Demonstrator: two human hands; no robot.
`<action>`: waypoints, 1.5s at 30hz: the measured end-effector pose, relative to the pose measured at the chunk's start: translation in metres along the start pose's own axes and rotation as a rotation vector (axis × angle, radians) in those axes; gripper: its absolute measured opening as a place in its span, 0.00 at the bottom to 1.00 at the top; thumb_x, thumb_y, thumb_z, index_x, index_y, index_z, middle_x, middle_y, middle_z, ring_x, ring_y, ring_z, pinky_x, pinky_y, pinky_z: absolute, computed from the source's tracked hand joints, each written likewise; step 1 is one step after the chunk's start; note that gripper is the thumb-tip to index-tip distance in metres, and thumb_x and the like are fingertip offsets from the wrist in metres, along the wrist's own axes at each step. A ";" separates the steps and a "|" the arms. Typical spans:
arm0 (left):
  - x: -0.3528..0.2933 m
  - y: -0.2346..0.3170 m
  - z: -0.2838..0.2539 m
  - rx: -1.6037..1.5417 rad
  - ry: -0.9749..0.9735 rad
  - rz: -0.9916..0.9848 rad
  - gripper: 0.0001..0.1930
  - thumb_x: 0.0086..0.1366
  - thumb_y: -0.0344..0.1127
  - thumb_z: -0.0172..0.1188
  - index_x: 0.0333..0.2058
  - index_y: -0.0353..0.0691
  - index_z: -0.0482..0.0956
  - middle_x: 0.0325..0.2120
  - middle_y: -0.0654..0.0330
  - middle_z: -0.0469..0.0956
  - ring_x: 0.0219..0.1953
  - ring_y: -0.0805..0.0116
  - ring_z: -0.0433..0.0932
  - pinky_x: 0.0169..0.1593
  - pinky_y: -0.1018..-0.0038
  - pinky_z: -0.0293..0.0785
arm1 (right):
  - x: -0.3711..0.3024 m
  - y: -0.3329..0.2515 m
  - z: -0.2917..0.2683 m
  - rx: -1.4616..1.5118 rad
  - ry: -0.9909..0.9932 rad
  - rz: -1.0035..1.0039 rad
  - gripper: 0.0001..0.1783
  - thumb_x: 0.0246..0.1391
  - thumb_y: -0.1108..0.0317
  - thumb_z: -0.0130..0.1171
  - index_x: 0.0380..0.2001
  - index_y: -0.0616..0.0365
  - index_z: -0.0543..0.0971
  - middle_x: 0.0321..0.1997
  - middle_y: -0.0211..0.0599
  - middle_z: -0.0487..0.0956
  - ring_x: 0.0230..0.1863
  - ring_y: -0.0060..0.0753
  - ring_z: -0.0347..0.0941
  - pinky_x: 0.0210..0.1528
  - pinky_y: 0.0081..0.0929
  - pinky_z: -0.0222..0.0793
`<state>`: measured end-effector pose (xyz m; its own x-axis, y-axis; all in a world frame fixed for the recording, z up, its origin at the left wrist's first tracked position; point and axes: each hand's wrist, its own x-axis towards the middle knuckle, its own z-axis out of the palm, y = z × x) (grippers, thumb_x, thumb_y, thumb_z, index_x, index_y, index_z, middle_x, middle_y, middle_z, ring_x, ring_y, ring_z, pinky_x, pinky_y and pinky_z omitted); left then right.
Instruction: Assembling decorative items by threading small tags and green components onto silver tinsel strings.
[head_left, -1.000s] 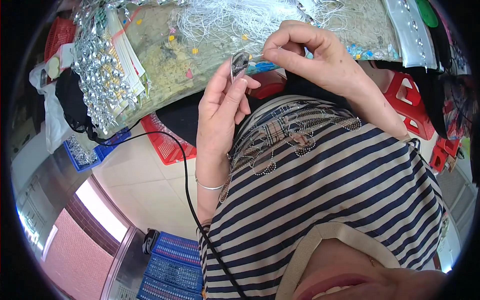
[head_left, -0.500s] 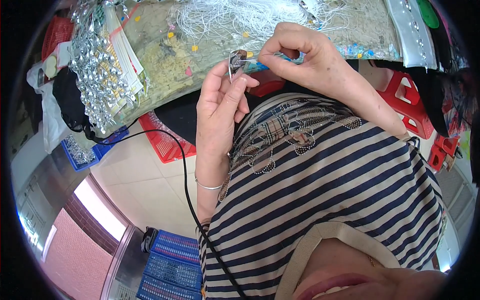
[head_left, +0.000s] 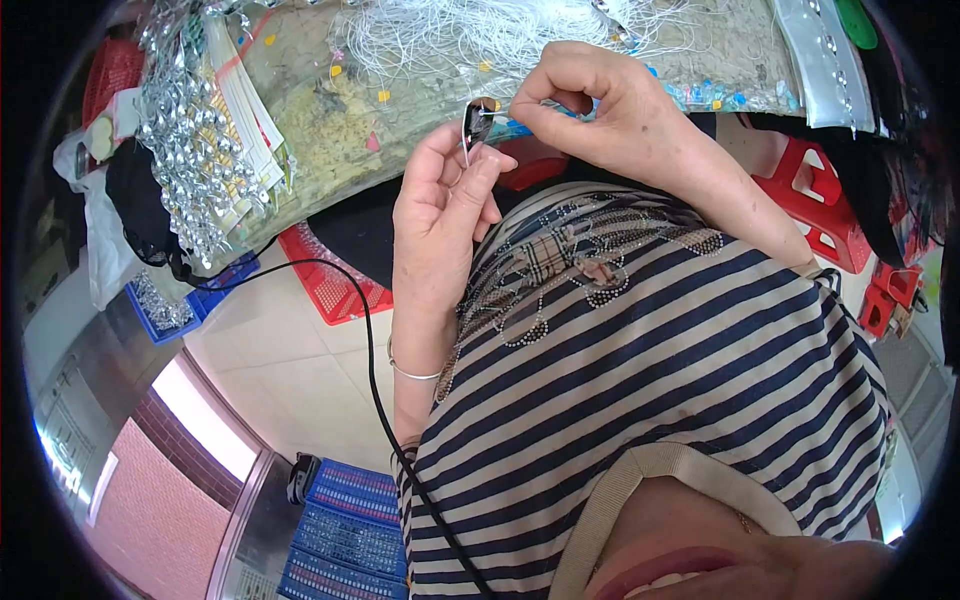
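Between the thumb and fingers of my left hand is a small, shiny, dark mirror-like faceted piece, probably a glass pendant. It stands roughly upright over the near edge of the table. My right hand is closed in a pinch just to its right. A short length of thin white cord runs from the piece to the right fingertips. A pale strand also hangs along its lower left side, near the left thumb.
White cords lie heaped on the worn table. Silver bead strands and paper strips hang at left. Red stool stands right; red basket and blue tray sit below. A black cable crosses the left forearm.
The shiny piece has turned and now looks darker and narrower. My right hand has shifted slightly left, closer to it. The left hand has barely moved.
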<state>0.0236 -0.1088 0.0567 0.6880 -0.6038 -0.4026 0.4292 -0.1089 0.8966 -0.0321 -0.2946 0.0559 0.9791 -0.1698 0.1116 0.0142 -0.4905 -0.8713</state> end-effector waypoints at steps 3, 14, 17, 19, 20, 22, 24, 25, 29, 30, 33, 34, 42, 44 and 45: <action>-0.002 0.000 0.002 0.017 -0.005 -0.002 0.18 0.65 0.32 0.53 0.53 0.36 0.67 0.34 0.59 0.77 0.22 0.84 0.65 0.23 0.89 0.57 | -0.001 -0.001 0.001 -0.013 0.000 0.013 0.09 0.48 0.65 0.61 0.27 0.59 0.80 0.22 0.34 0.74 0.25 0.29 0.70 0.29 0.25 0.67; -0.006 -0.002 0.001 0.053 -0.048 0.012 0.25 0.63 0.28 0.56 0.59 0.38 0.64 0.35 0.66 0.74 0.27 0.85 0.66 0.29 0.89 0.64 | -0.003 0.000 0.008 -0.039 0.036 -0.080 0.06 0.49 0.67 0.61 0.28 0.58 0.79 0.21 0.30 0.72 0.23 0.24 0.67 0.25 0.21 0.64; -0.005 -0.005 0.000 0.098 -0.067 0.043 0.25 0.62 0.28 0.56 0.59 0.42 0.65 0.34 0.67 0.73 0.28 0.85 0.66 0.30 0.88 0.65 | -0.003 0.001 0.008 -0.046 0.033 -0.135 0.04 0.49 0.70 0.62 0.29 0.58 0.79 0.23 0.26 0.71 0.22 0.17 0.63 0.24 0.16 0.60; -0.005 -0.009 -0.001 0.160 -0.050 0.111 0.25 0.63 0.27 0.55 0.59 0.39 0.64 0.37 0.66 0.76 0.25 0.86 0.65 0.26 0.90 0.60 | -0.004 0.001 0.009 -0.063 0.018 -0.154 0.05 0.49 0.70 0.62 0.30 0.57 0.78 0.24 0.26 0.71 0.23 0.17 0.63 0.24 0.16 0.61; -0.005 -0.010 -0.002 0.159 -0.049 0.110 0.25 0.63 0.27 0.55 0.59 0.39 0.64 0.37 0.66 0.76 0.25 0.86 0.65 0.26 0.90 0.60 | -0.004 0.000 0.010 -0.045 0.048 -0.143 0.05 0.49 0.70 0.62 0.31 0.57 0.78 0.26 0.26 0.71 0.23 0.17 0.63 0.25 0.15 0.61; -0.005 -0.012 -0.004 0.216 -0.038 0.149 0.24 0.62 0.27 0.56 0.58 0.40 0.67 0.37 0.66 0.75 0.28 0.85 0.67 0.28 0.89 0.63 | -0.005 -0.002 0.010 -0.028 0.077 -0.132 0.06 0.48 0.71 0.62 0.32 0.57 0.78 0.28 0.27 0.70 0.24 0.17 0.63 0.25 0.15 0.60; -0.005 -0.012 -0.003 0.277 -0.030 0.180 0.23 0.61 0.27 0.56 0.56 0.40 0.68 0.34 0.65 0.74 0.28 0.83 0.68 0.30 0.86 0.65 | -0.005 -0.005 0.008 0.003 0.054 -0.096 0.09 0.47 0.72 0.62 0.34 0.56 0.77 0.32 0.27 0.69 0.26 0.16 0.63 0.26 0.13 0.60; -0.005 -0.012 -0.002 0.340 -0.023 0.210 0.23 0.60 0.26 0.57 0.55 0.40 0.70 0.30 0.64 0.73 0.28 0.80 0.68 0.32 0.84 0.68 | -0.004 -0.005 0.007 0.004 0.053 -0.095 0.09 0.47 0.72 0.62 0.34 0.56 0.77 0.32 0.27 0.69 0.26 0.16 0.63 0.26 0.13 0.60; -0.004 -0.020 -0.004 0.399 -0.021 0.323 0.22 0.60 0.26 0.58 0.54 0.40 0.72 0.29 0.61 0.74 0.30 0.76 0.71 0.35 0.81 0.69 | -0.003 -0.003 0.008 0.008 0.018 -0.186 0.06 0.48 0.72 0.62 0.32 0.57 0.78 0.34 0.27 0.69 0.28 0.16 0.64 0.28 0.13 0.61; -0.004 -0.018 -0.003 0.401 -0.018 0.308 0.21 0.59 0.26 0.58 0.53 0.40 0.72 0.29 0.61 0.74 0.30 0.75 0.71 0.36 0.80 0.70 | -0.002 -0.002 0.008 0.016 0.015 -0.215 0.05 0.49 0.72 0.62 0.31 0.57 0.78 0.34 0.27 0.70 0.28 0.16 0.64 0.29 0.13 0.62; -0.004 -0.016 -0.004 0.417 -0.027 0.292 0.21 0.59 0.26 0.58 0.53 0.40 0.73 0.30 0.60 0.74 0.31 0.74 0.72 0.38 0.79 0.70 | -0.003 -0.001 0.008 0.029 0.019 -0.202 0.03 0.50 0.72 0.61 0.29 0.57 0.79 0.34 0.27 0.70 0.29 0.17 0.66 0.30 0.13 0.64; -0.004 -0.015 -0.004 0.432 -0.036 0.291 0.21 0.59 0.26 0.58 0.53 0.40 0.73 0.30 0.61 0.74 0.31 0.75 0.72 0.38 0.80 0.70 | -0.003 0.000 0.008 0.030 0.017 -0.202 0.03 0.50 0.72 0.61 0.29 0.57 0.79 0.34 0.27 0.70 0.29 0.17 0.66 0.30 0.13 0.64; -0.007 -0.010 -0.008 0.397 -0.074 0.225 0.22 0.58 0.25 0.58 0.53 0.43 0.73 0.33 0.60 0.76 0.35 0.75 0.74 0.42 0.80 0.70 | 0.001 0.011 0.009 0.369 -0.044 0.066 0.07 0.58 0.67 0.55 0.33 0.60 0.76 0.32 0.24 0.70 0.30 0.13 0.65 0.32 0.13 0.63; -0.008 -0.009 -0.010 0.397 -0.087 0.202 0.22 0.58 0.25 0.58 0.53 0.43 0.73 0.34 0.60 0.76 0.36 0.75 0.74 0.43 0.80 0.70 | 0.000 0.008 0.008 0.407 -0.066 0.134 0.08 0.59 0.66 0.54 0.33 0.60 0.75 0.30 0.23 0.70 0.29 0.12 0.64 0.32 0.13 0.62; -0.009 -0.010 -0.011 0.381 -0.109 0.192 0.22 0.58 0.24 0.59 0.53 0.43 0.73 0.34 0.60 0.76 0.37 0.74 0.74 0.44 0.80 0.69 | 0.000 0.007 0.008 0.445 -0.088 0.201 0.08 0.59 0.65 0.54 0.33 0.59 0.75 0.29 0.22 0.70 0.29 0.11 0.63 0.32 0.12 0.61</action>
<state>0.0198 -0.0934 0.0493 0.6599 -0.7188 -0.2187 0.0391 -0.2577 0.9654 -0.0307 -0.2912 0.0463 0.9845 -0.1410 -0.1041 -0.1106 -0.0395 -0.9931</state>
